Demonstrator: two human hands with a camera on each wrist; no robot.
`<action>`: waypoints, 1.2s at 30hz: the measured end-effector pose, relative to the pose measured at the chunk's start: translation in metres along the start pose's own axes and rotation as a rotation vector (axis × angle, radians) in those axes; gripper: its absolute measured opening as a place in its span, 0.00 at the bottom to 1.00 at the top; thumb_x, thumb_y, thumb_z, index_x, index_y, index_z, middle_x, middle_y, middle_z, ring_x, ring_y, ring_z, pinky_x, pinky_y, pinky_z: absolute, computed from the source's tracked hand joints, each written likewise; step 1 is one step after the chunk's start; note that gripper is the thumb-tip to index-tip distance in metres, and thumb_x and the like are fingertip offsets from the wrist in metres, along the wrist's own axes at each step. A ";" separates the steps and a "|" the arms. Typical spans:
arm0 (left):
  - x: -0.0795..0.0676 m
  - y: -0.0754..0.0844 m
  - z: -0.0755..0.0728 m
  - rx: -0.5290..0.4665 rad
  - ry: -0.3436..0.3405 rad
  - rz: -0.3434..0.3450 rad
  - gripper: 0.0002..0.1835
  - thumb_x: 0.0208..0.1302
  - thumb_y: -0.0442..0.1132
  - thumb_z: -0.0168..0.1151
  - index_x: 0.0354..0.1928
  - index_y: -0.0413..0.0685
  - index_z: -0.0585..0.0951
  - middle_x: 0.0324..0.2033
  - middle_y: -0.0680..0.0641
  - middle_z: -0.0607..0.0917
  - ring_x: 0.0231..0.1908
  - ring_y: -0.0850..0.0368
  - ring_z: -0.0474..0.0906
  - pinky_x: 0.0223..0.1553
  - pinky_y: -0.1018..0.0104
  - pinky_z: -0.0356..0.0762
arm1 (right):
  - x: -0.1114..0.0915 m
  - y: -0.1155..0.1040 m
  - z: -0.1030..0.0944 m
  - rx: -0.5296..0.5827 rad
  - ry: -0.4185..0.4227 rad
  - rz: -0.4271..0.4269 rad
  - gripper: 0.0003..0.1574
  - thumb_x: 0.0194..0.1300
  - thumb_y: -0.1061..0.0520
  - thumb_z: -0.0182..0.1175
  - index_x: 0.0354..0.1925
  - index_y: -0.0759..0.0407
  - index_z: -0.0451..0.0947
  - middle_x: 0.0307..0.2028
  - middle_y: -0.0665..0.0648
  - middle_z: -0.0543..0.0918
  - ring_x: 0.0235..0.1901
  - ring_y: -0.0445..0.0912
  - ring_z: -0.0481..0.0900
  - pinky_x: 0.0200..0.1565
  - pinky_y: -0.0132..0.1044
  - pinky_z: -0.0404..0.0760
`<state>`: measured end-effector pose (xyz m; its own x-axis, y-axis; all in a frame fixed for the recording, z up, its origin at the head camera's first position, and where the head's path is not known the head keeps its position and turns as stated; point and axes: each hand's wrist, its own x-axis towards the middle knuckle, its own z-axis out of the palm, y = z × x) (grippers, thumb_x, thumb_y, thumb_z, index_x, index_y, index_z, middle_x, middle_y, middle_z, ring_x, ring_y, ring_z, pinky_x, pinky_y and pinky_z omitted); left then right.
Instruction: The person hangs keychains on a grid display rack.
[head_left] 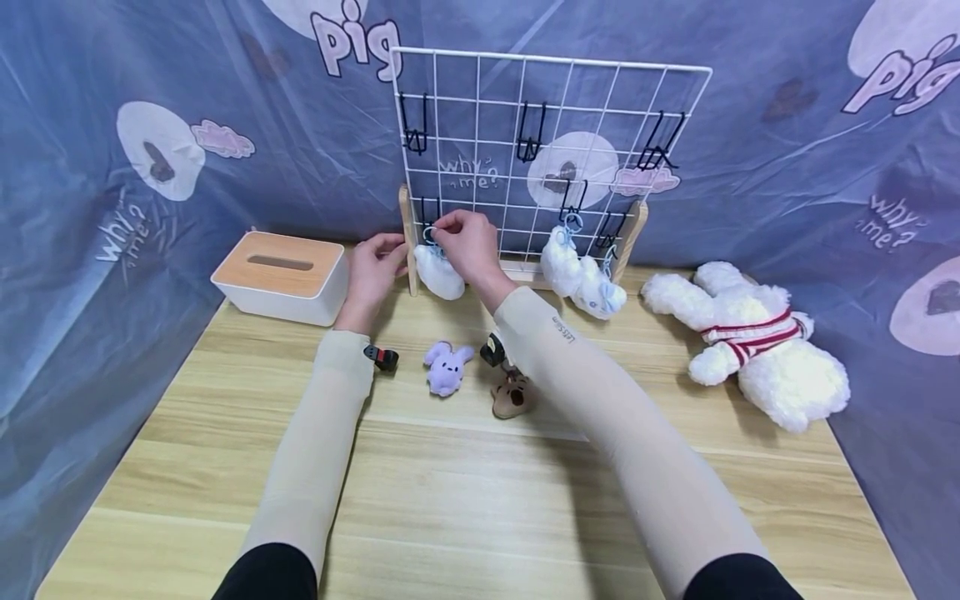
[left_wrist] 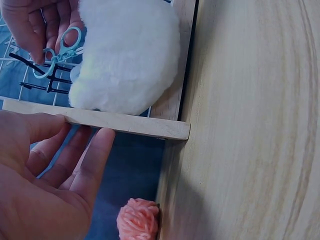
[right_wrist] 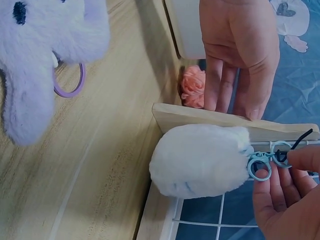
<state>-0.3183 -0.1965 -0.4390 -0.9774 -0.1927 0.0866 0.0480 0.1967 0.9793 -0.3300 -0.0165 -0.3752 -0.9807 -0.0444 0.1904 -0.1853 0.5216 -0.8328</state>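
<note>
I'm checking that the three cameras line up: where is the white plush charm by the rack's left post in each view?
Head: the white plush charm sits just left of centre, below and left of the right hand.
Left wrist: white plush charm, upper part, left of centre.
Right wrist: white plush charm, below and right of centre.
Shared landmark: the wooden post beside it.
</note>
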 end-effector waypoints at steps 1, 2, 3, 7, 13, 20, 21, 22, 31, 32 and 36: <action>0.000 0.000 0.000 0.001 0.000 -0.001 0.17 0.84 0.37 0.65 0.65 0.34 0.86 0.58 0.32 0.88 0.47 0.56 0.88 0.57 0.56 0.97 | 0.000 0.000 0.000 0.001 0.000 0.001 0.07 0.76 0.54 0.73 0.46 0.56 0.94 0.43 0.57 0.95 0.46 0.49 0.88 0.53 0.40 0.86; 0.000 0.000 0.000 0.002 0.000 -0.001 0.17 0.84 0.37 0.65 0.65 0.34 0.86 0.58 0.32 0.88 0.47 0.56 0.87 0.57 0.56 0.97 | 0.000 0.000 0.001 0.002 -0.001 0.003 0.07 0.76 0.54 0.73 0.46 0.56 0.94 0.43 0.57 0.95 0.46 0.49 0.88 0.53 0.40 0.86; 0.000 0.000 0.001 0.003 0.001 -0.001 0.17 0.84 0.37 0.65 0.65 0.34 0.86 0.58 0.32 0.88 0.47 0.56 0.87 0.57 0.56 0.97 | 0.000 0.000 0.001 0.001 -0.002 0.003 0.07 0.76 0.54 0.73 0.46 0.56 0.94 0.43 0.57 0.95 0.45 0.49 0.88 0.53 0.40 0.86; 0.000 0.000 0.001 0.002 0.001 0.002 0.17 0.84 0.37 0.65 0.65 0.34 0.86 0.58 0.32 0.88 0.47 0.57 0.87 0.56 0.56 0.97 | -0.001 0.001 0.001 0.003 -0.005 -0.004 0.08 0.75 0.54 0.74 0.47 0.56 0.94 0.43 0.57 0.95 0.46 0.49 0.88 0.54 0.41 0.86; -0.001 0.001 0.001 -0.002 0.003 0.009 0.17 0.84 0.36 0.65 0.65 0.34 0.86 0.57 0.33 0.88 0.46 0.58 0.87 0.56 0.55 0.97 | -0.003 0.002 -0.002 0.003 -0.002 -0.015 0.09 0.75 0.55 0.74 0.47 0.58 0.93 0.44 0.58 0.95 0.46 0.49 0.88 0.54 0.41 0.87; -0.002 0.001 0.001 -0.001 0.009 0.009 0.17 0.84 0.36 0.64 0.65 0.33 0.86 0.55 0.35 0.87 0.44 0.59 0.86 0.51 0.64 0.97 | -0.007 0.001 -0.006 0.020 -0.005 -0.013 0.09 0.75 0.56 0.74 0.48 0.59 0.93 0.44 0.59 0.94 0.44 0.48 0.87 0.52 0.38 0.86; -0.002 0.000 0.001 -0.003 0.008 0.009 0.17 0.84 0.36 0.64 0.65 0.33 0.86 0.55 0.35 0.87 0.43 0.60 0.86 0.51 0.65 0.97 | -0.008 0.001 -0.007 0.020 -0.004 -0.012 0.09 0.75 0.56 0.74 0.48 0.59 0.93 0.44 0.59 0.94 0.44 0.48 0.87 0.52 0.38 0.86; -0.002 0.000 0.001 -0.002 0.008 0.009 0.17 0.84 0.36 0.64 0.66 0.33 0.85 0.56 0.34 0.87 0.43 0.60 0.86 0.50 0.66 0.97 | -0.008 0.001 -0.008 0.017 -0.003 -0.013 0.08 0.75 0.56 0.73 0.48 0.59 0.93 0.44 0.59 0.94 0.44 0.48 0.87 0.52 0.38 0.86; -0.002 0.002 0.001 0.004 0.010 -0.003 0.17 0.84 0.36 0.65 0.67 0.36 0.86 0.59 0.33 0.87 0.45 0.61 0.87 0.49 0.73 0.95 | -0.013 0.006 -0.020 -0.015 0.006 -0.026 0.08 0.74 0.57 0.73 0.48 0.58 0.93 0.44 0.59 0.94 0.45 0.49 0.88 0.57 0.41 0.88; -0.003 0.002 0.001 0.007 0.011 -0.007 0.18 0.84 0.36 0.65 0.67 0.36 0.86 0.59 0.33 0.86 0.46 0.61 0.87 0.49 0.73 0.95 | -0.014 0.007 -0.022 -0.015 0.002 -0.023 0.08 0.74 0.56 0.72 0.48 0.58 0.93 0.44 0.59 0.94 0.45 0.49 0.88 0.56 0.41 0.88; -0.002 0.001 0.001 0.005 0.013 -0.021 0.19 0.84 0.37 0.65 0.69 0.38 0.86 0.62 0.33 0.84 0.48 0.60 0.87 0.55 0.66 0.96 | -0.020 0.007 -0.030 -0.005 -0.018 -0.014 0.09 0.75 0.56 0.72 0.49 0.57 0.92 0.45 0.59 0.94 0.46 0.49 0.89 0.56 0.40 0.89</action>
<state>-0.3160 -0.1953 -0.4385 -0.9754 -0.2097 0.0682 0.0262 0.1967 0.9801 -0.3100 0.0135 -0.3689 -0.9791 -0.0670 0.1920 -0.1983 0.5250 -0.8277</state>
